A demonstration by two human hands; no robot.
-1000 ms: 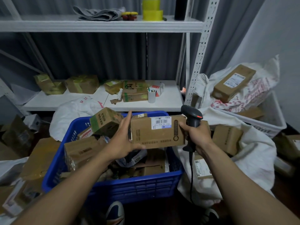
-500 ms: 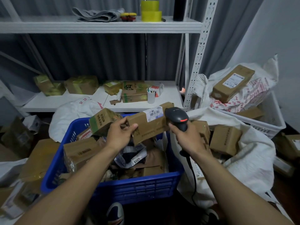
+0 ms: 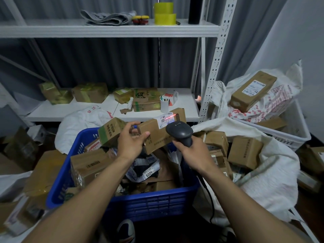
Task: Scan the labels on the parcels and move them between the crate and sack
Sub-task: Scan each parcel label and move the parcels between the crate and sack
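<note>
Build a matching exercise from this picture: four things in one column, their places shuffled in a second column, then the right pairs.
Things
1. scanner
2. parcel being scanned
3. yellow tape rolls
4. long parcel

Places
A. on the top shelf
B. held in the left hand, above the blue crate
C. lying on the printed sack at the right
D. gripped in the right hand

Pairs: 1-D, 2-B, 3-A, 4-C
</note>
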